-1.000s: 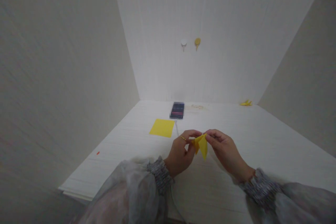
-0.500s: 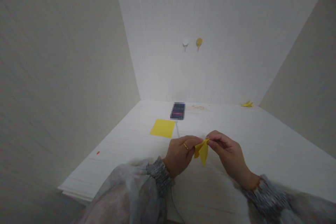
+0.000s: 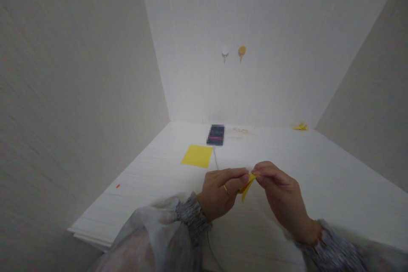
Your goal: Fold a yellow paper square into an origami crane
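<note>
Between my two hands is a small piece of folded yellow paper [image 3: 246,187], held just above the white table. My left hand [image 3: 222,192], with a ring on one finger, pinches it from the left and covers part of it. At its upper right end, the thumb and fingertips of my right hand [image 3: 282,193] grip the paper. One pointed flap hangs down below the fingers. A flat yellow square of paper [image 3: 196,156] lies beyond my left hand.
A phone with a blurred screen [image 3: 216,135] lies near the back wall, its pale cable [image 3: 216,158] running towards me. A folded yellow paper figure [image 3: 300,126] rests in the far right corner. Two hooks, white [image 3: 225,52] and yellow [image 3: 242,51], are on the wall. An orange scrap [image 3: 117,186] lies left.
The folded paper has turned, so its hanging flap looks narrower. My right hand has shifted slightly right and down; both hands keep their grip.
</note>
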Available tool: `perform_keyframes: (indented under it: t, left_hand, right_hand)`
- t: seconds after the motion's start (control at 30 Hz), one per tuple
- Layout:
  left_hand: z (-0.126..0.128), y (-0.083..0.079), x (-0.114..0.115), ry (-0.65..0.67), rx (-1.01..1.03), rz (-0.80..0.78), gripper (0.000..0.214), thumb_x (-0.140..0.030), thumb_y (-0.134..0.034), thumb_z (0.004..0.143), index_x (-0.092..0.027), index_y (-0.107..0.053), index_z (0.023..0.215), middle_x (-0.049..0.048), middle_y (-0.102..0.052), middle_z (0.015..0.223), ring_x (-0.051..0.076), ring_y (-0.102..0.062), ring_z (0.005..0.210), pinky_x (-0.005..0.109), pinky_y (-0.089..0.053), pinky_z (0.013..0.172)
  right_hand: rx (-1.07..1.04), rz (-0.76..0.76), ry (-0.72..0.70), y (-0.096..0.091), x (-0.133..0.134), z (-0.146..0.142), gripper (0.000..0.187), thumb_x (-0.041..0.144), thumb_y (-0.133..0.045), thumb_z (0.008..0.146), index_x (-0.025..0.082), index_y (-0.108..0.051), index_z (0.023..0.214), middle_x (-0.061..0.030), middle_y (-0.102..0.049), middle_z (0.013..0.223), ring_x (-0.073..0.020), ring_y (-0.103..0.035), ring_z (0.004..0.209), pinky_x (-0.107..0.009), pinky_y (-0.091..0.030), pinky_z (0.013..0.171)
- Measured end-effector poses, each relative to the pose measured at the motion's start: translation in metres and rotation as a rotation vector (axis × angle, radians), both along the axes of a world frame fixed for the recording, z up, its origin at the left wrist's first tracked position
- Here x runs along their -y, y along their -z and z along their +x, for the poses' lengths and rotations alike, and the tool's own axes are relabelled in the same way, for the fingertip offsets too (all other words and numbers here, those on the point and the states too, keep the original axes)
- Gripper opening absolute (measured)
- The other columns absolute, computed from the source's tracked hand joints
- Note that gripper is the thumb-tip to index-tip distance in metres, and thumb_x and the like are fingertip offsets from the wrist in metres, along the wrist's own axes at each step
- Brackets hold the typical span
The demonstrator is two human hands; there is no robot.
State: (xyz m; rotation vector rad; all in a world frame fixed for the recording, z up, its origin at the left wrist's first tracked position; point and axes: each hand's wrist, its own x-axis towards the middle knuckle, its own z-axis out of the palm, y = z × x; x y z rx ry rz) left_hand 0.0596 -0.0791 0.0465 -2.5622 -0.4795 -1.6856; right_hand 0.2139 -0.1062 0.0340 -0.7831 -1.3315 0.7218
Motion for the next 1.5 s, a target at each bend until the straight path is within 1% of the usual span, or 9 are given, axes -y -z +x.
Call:
perform_keyframes:
  t: [0.13, 0.27, 0.33, 0.43, 0.57, 0.73, 0.93, 1.23, 1.5]
  left_hand:
    - [-0.001, 0.000, 0.000, 0.010, 0.013, 0.022, 0.021, -0.009, -0.050, 0.072, -0.019, -0.052, 0.091, 0.0043, -0.064, 0.088, 0.011, -0.060, 0.080, 0.022, -0.049, 0.067]
    - [-0.001, 0.005, 0.000, 0.073, 0.073, -0.106, 0.025, -0.005, -0.046, 0.073, -0.018, -0.049, 0.094, 0.0051, -0.063, 0.089, 0.010, -0.059, 0.081, 0.020, -0.048, 0.066]
    - [0.000, 0.008, -0.001, 0.095, 0.128, -0.185, 0.026, -0.005, -0.044, 0.073, -0.018, -0.048, 0.094, 0.0043, -0.062, 0.089, 0.009, -0.059, 0.081, 0.021, -0.048, 0.066]
    - [0.002, 0.011, -0.002, 0.090, 0.168, -0.239, 0.024, -0.007, -0.046, 0.072, -0.020, -0.048, 0.092, 0.0032, -0.062, 0.087, 0.010, -0.059, 0.079, 0.023, -0.048, 0.067]
    - [0.003, 0.010, -0.004, 0.080, 0.141, -0.262, 0.018, -0.015, -0.054, 0.069, -0.019, -0.051, 0.087, 0.0022, -0.063, 0.080, 0.011, -0.059, 0.074, 0.024, -0.047, 0.066]
    - [0.005, 0.006, -0.003, 0.060, 0.088, -0.359, 0.022, -0.024, -0.056, 0.069, -0.018, -0.056, 0.090, 0.0030, -0.062, 0.074, 0.011, -0.057, 0.067, 0.021, -0.046, 0.061]
    - [0.008, 0.003, 0.001, 0.097, 0.097, -0.514, 0.013, -0.023, -0.055, 0.070, -0.015, -0.059, 0.081, 0.0033, -0.059, 0.072, 0.010, -0.055, 0.066, 0.021, -0.045, 0.059]
    - [0.006, 0.004, 0.003, 0.051, 0.137, -0.438, 0.018, -0.021, -0.056, 0.069, -0.017, -0.057, 0.086, 0.0035, -0.062, 0.073, 0.011, -0.057, 0.065, 0.021, -0.046, 0.059]
    - [0.007, 0.001, 0.007, 0.013, 0.168, -0.499, 0.016, -0.020, -0.059, 0.064, -0.018, -0.058, 0.079, 0.0014, -0.065, 0.071, 0.011, -0.060, 0.062, 0.021, -0.049, 0.059]
  right_hand:
    - [0.145, 0.080, 0.079, -0.004, 0.004, 0.003, 0.011, 0.012, -0.053, 0.073, 0.022, -0.057, 0.072, -0.0014, -0.053, 0.076, -0.0148, -0.050, 0.073, -0.028, -0.041, 0.063]
    - [0.283, 0.104, 0.047, -0.007, 0.003, 0.008, 0.010, 0.019, -0.051, 0.076, 0.023, -0.055, 0.084, -0.0030, -0.055, 0.082, -0.0165, -0.052, 0.080, -0.029, -0.043, 0.069]
    - [0.350, 0.097, 0.007, -0.007, 0.002, 0.008, 0.014, 0.021, -0.051, 0.076, 0.023, -0.054, 0.089, -0.0035, -0.057, 0.085, -0.0172, -0.053, 0.083, -0.030, -0.044, 0.071]
    - [0.461, 0.075, -0.011, -0.008, 0.001, 0.005, 0.011, 0.021, -0.051, 0.075, 0.023, -0.055, 0.085, -0.0031, -0.057, 0.087, -0.0166, -0.054, 0.082, -0.028, -0.044, 0.072]
    - [0.518, -0.040, -0.040, -0.008, 0.003, 0.003, 0.008, 0.022, -0.047, 0.078, 0.022, -0.055, 0.080, -0.0008, -0.059, 0.076, -0.0144, -0.055, 0.071, -0.024, -0.044, 0.064]
    - [0.555, -0.085, -0.102, -0.004, 0.003, 0.004, 0.010, 0.022, -0.045, 0.079, 0.021, -0.055, 0.078, -0.0007, -0.059, 0.075, -0.0150, -0.056, 0.073, -0.025, -0.044, 0.066]
    - [0.587, -0.070, -0.068, -0.003, 0.003, 0.003, 0.010, 0.023, -0.046, 0.078, 0.021, -0.055, 0.073, -0.0004, -0.058, 0.069, -0.0153, -0.055, 0.069, -0.025, -0.044, 0.063]
    - [0.540, -0.085, -0.190, -0.004, 0.003, 0.000, 0.014, 0.021, -0.046, 0.077, 0.023, -0.060, 0.075, 0.0005, -0.062, 0.068, -0.0152, -0.057, 0.065, -0.024, -0.046, 0.060]
    - [0.487, -0.111, -0.243, 0.001, 0.005, -0.003, 0.015, 0.023, -0.051, 0.074, 0.025, -0.063, 0.082, -0.0006, -0.065, 0.073, -0.0150, -0.056, 0.055, -0.023, -0.045, 0.050]
